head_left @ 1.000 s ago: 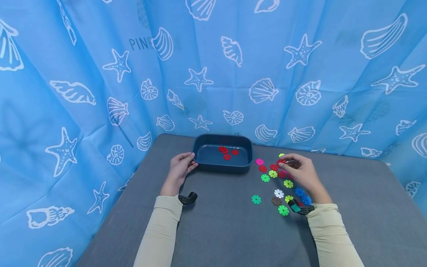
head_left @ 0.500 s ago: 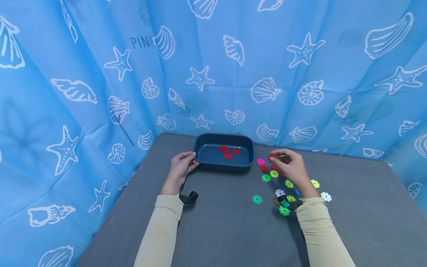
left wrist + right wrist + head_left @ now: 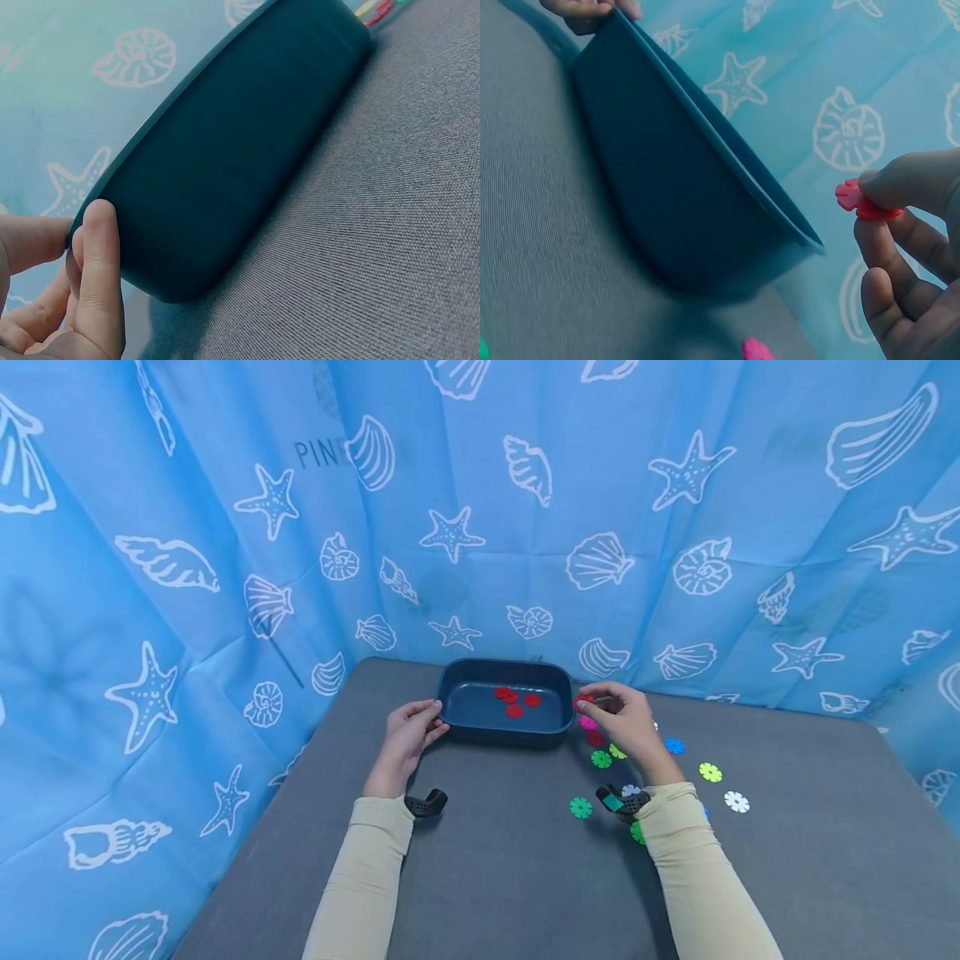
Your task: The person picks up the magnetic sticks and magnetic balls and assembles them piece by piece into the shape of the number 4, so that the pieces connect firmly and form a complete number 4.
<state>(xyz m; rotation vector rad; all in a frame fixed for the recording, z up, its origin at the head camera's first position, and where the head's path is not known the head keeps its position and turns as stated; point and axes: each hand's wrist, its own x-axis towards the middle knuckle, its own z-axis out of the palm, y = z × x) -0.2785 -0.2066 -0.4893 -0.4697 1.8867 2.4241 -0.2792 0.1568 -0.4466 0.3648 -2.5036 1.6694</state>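
A dark blue rectangular tray (image 3: 495,732) stands at the back of the table. Its left front corner is pinched by my left hand (image 3: 406,739), thumb on the rim and fingers outside in the left wrist view. Several red notched discs (image 3: 514,711) lie in the tray. Just outside the tray's right rim, my right hand (image 3: 624,720) holds red notched discs (image 3: 849,195) between thumb and fingers, seemingly two overlapping pieces in the right wrist view. Below that hand are a pink disc (image 3: 588,722) and a red disc (image 3: 596,738) on the cloth.
Loose notched discs lie right of the tray, among them green (image 3: 581,808), yellow (image 3: 710,772), blue (image 3: 675,746) and white (image 3: 737,802) ones. My right forearm covers others. A blue shell-print curtain (image 3: 465,585) hangs behind the grey table (image 3: 495,860).
My right hand has lifted red discs from the scattered pieces and moved left to the tray's right rim. The left hand keeps its grip on the tray, which stays in place.
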